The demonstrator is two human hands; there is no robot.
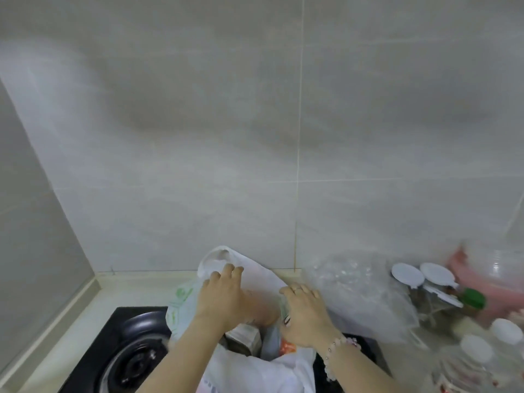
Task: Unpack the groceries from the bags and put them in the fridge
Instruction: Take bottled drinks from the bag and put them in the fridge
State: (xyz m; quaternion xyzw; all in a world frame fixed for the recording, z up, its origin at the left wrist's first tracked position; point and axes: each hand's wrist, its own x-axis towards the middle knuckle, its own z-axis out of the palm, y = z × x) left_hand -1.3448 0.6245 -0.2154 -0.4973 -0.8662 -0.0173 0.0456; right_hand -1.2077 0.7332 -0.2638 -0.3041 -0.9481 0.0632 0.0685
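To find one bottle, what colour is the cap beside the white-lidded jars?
The cap is green, clearest in the head view.

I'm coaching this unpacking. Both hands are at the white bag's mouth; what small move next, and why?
Probably pull the white bag wider open: the left hand and right hand grip its rim, and the box inside is only partly uncovered.

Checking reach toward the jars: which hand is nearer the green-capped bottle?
Right. The right hand is at the right edge of the white bag, left of the green-capped bottle; the left hand is farther left, by the bag's handle.
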